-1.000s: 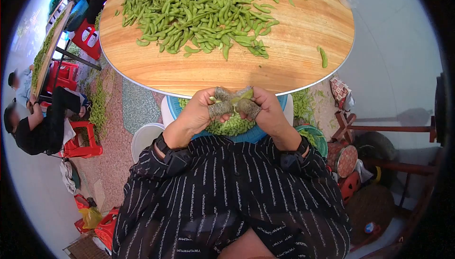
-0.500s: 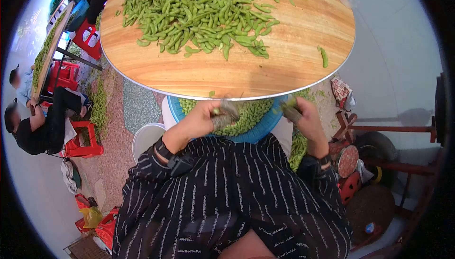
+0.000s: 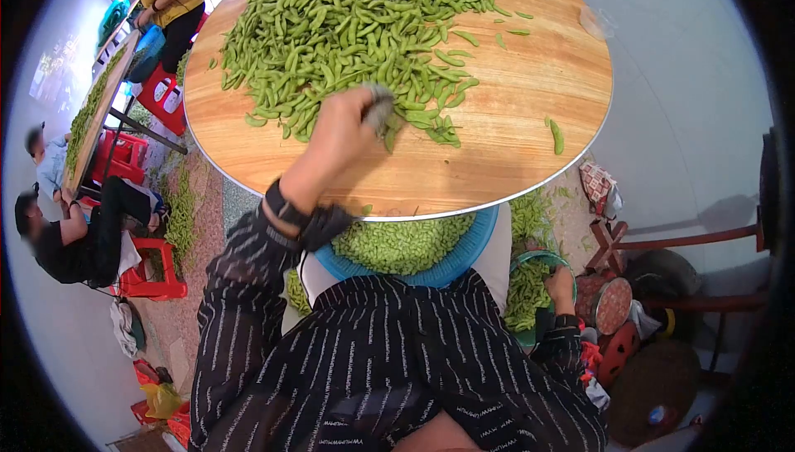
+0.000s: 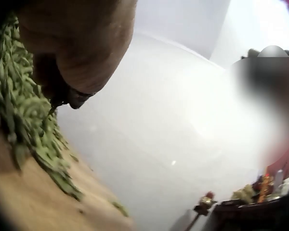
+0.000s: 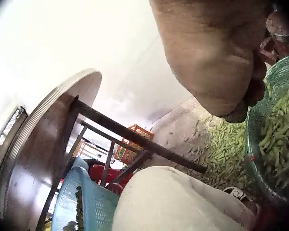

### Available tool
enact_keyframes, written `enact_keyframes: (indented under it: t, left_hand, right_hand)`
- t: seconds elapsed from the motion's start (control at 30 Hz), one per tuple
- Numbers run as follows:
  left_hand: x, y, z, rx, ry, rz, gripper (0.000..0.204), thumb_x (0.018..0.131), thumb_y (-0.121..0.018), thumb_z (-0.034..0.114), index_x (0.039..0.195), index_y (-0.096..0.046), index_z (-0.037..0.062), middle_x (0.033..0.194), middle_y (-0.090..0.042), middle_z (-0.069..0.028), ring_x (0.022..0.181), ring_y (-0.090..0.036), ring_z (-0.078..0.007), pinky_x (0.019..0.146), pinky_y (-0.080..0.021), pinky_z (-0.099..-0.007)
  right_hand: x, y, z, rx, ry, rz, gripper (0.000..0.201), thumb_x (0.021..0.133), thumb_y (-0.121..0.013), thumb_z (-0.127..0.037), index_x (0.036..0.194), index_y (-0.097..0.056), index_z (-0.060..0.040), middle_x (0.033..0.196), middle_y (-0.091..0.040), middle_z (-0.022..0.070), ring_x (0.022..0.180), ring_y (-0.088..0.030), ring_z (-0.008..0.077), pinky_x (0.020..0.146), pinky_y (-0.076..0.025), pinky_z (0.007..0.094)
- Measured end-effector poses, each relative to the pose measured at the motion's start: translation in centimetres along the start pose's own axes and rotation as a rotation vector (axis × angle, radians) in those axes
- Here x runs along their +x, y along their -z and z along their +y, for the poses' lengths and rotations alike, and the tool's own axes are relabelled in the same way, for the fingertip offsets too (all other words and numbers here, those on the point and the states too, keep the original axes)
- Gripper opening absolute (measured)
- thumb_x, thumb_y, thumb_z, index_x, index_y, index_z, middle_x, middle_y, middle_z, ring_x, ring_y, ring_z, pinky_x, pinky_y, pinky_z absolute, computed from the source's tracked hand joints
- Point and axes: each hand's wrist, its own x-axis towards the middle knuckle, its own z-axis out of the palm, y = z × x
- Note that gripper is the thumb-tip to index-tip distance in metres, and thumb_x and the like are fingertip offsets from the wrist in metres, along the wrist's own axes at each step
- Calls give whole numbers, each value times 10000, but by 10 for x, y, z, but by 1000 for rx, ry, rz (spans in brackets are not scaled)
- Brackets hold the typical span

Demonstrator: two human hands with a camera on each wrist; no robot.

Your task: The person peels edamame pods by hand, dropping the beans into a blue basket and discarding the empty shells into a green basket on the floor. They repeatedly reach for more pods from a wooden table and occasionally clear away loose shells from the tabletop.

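Note:
My left hand [image 3: 344,125] reaches over the round wooden table [image 3: 530,100], fingers bent down at the near edge of a heap of green edamame pods [image 3: 356,26]. Grey wraps cover its thumb and fingertip area, and a pod shows just below them. At lower right, my right hand [image 3: 561,286] hangs at the rim of a green basket [image 5: 253,139] of pods; its fingertips are mostly hidden. Whether either hand holds a pod I cannot tell. Between my legs and the table sits a blue basin [image 3: 352,270] of shelled green beans [image 3: 406,245].
Loose pods [image 5: 226,149] litter the floor beside the green basket. A wooden rack [image 3: 687,241] stands at right near a plain wall. Toward the left, people sit on red stools [image 3: 149,270] at another table. A single pod [image 3: 556,136] lies near the table's right edge.
My hands have parted from above the basin. The left has moved forward onto the pod heap; the right has swung right and down to the green basket. More of the shelled beans shows.

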Motion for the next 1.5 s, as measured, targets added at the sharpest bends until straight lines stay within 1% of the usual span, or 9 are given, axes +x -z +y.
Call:
enact_keyframes:
  t: [0.23,0.33,0.4,0.53,0.63,0.83,1.0,1.27,1.5]
  left_hand:
    - [71,-24,-50,501,87,79,211,691,-597,217,744,-558,17,706,-574,-177,676,-552,-343,600,-430,-427]
    - [74,-30,-49,575,22,107,170,677,-583,191,730,-558,31,733,-573,-171,691,-547,-345,609,-431,-430]
    - [68,-26,-44,597,-65,140,142,663,-578,151,750,-550,42,759,-567,-165,679,-542,-349,607,-430,-432]
    - [45,-4,-11,456,-132,137,179,744,-540,96,910,-513,36,853,-573,-123,743,-561,-274,664,-436,-342]
    - [23,1,-1,-516,-22,-20,185,813,-512,107,961,-454,11,743,-550,-37,691,-521,-104,621,-418,-228]
    - [-36,-16,23,-666,57,-175,212,782,-539,37,972,-446,20,808,-537,-22,730,-508,-84,644,-411,-206]
    - [-62,-19,18,-505,70,-194,286,767,-552,10,996,-382,19,859,-513,-50,820,-503,-98,710,-409,-232]
    - [-68,-15,27,-410,-51,-182,327,730,-628,114,927,-394,-3,705,-580,-92,629,-543,-147,565,-409,-249]
    - [-83,-17,12,-439,203,-346,178,801,-538,145,888,-476,2,726,-570,-121,659,-533,-162,599,-415,-278]
  right_hand:
    - [-12,16,-54,43,108,36,194,611,-582,-61,780,-559,33,718,-560,240,699,-555,371,614,-432,409]
    - [-21,42,-93,440,171,31,151,645,-587,-65,762,-567,28,665,-558,214,637,-561,329,577,-427,363]
    - [-20,54,-106,406,331,-94,119,688,-585,-69,763,-575,23,599,-552,156,559,-540,221,546,-410,309]
    - [-41,121,-194,662,511,-243,135,739,-579,-98,814,-583,14,585,-500,59,588,-440,79,528,-378,263]
    - [-36,128,-243,998,623,-334,199,771,-562,-111,939,-560,-3,685,-531,25,602,-458,69,525,-382,229]
    - [-38,144,-343,1764,484,-862,218,807,-506,-73,1017,-518,-17,768,-549,30,600,-493,54,445,-349,140]
    - [-41,131,-350,1745,552,-794,202,811,-501,-56,1008,-518,-14,761,-544,25,563,-487,53,425,-341,137]
    - [-45,135,-339,1347,763,-599,154,787,-563,-77,931,-556,-22,692,-531,-16,547,-461,19,447,-347,155]
    - [-49,126,-336,1394,623,-584,105,795,-534,-68,884,-556,-16,660,-528,-9,538,-459,35,461,-366,172]
